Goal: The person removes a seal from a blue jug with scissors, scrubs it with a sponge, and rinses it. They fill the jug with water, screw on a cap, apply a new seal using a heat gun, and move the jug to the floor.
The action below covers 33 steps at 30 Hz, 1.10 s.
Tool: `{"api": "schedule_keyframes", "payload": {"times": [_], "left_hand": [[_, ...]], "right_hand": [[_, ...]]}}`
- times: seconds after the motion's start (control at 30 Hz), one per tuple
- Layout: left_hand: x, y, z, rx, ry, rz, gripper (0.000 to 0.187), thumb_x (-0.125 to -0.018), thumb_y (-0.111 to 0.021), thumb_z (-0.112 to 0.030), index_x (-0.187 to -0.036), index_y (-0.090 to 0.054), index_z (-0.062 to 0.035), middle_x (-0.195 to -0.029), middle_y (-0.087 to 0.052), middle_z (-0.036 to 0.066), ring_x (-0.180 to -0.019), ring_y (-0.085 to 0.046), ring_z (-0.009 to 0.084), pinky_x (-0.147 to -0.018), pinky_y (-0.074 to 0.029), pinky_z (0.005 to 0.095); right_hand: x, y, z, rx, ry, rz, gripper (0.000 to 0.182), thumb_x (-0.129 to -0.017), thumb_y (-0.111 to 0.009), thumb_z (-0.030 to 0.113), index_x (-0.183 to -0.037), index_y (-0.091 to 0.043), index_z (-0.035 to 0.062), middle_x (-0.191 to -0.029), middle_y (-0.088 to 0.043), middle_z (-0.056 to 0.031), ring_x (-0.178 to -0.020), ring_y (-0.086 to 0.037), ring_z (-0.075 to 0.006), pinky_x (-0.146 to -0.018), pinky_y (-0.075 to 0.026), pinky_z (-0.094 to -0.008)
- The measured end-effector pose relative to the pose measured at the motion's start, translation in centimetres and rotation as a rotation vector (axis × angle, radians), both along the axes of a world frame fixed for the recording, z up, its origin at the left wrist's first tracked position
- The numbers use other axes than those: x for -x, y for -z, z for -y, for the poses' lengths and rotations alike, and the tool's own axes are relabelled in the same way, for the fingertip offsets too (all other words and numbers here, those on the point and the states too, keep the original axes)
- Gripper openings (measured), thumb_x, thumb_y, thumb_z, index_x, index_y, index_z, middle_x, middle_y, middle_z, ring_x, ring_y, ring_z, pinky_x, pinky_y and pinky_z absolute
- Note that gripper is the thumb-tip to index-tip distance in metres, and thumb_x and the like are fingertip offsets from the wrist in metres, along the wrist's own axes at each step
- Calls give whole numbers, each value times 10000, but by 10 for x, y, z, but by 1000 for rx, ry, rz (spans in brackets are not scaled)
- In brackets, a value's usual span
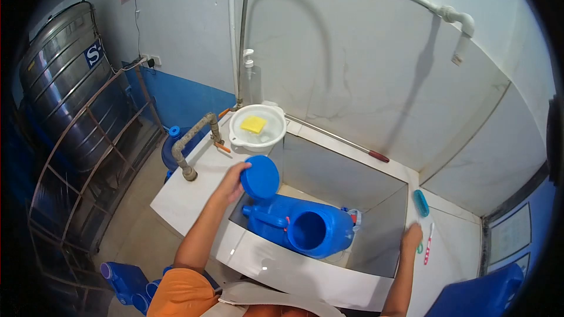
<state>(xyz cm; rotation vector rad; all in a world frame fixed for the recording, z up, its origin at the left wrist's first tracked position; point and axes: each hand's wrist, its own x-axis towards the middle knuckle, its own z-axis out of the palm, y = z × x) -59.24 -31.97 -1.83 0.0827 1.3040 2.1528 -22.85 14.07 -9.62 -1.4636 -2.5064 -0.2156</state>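
Observation:
My left hand point(234, 183) grips a round blue lid point(260, 176) by its edge, holding it above the sink's left end. Below it, a blue water jug point(276, 216) lies on its side in the tiled sink point(341, 161), its wide round mouth uncovered and facing up toward me. On the right ledge, my right hand point(413, 235) is closed at a small green looped handle point(419, 248); the rest of that item is hidden by the fingers. A teal scrub brush point(421, 203) and a red-and-white toothbrush point(429, 244) lie close to this hand.
A white basin point(257, 144) with a yellow sponge point(253, 124) stands at the back left, beside a pump bottle point(250, 79). A tap pipe point(197, 141) arches over the left counter. A red-handled rod point(346, 138) lies along the back ledge. More blue jugs point(126, 285) stand on the floor.

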Motion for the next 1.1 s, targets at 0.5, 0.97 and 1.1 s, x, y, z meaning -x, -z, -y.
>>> {"api": "schedule_keyframes", "payload": {"times": [0.5, 0.97, 1.1], "left_hand": [[26, 62, -5, -229, 310, 275, 527, -742, -465, 59, -1261, -416, -19, -1160, -554, 141, -1079, -558, 260, -955, -452, 400], [-7, 25, -105, -278, 661, -23, 572, -728, -511, 20, -1281, -411, -84, -1168, -519, 78, -1110, -514, 205, -914, -455, 355], [-12, 38, -120, -195, 648, 177, 596, -692, -525, 18, -1274, -417, -52, -1181, -533, 106, -1080, -537, 235, -937, -440, 386]], "right_hand": [[541, -39, 314, 419, -884, -51, 519, -758, -591, 161, -1265, -483, 184, -1146, -520, -257, -1109, -493, -409, -917, -430, -439], [296, -62, 245, 377, -704, -782, 411, -864, -515, 284, -1217, -499, 74, -1179, -487, -210, -1087, -419, -419, -966, -335, -460], [262, -87, 269, 313, -794, -811, 408, -823, -496, 173, -1215, -521, 61, -1181, -511, -183, -1077, -431, -396, -960, -338, -447]]}}
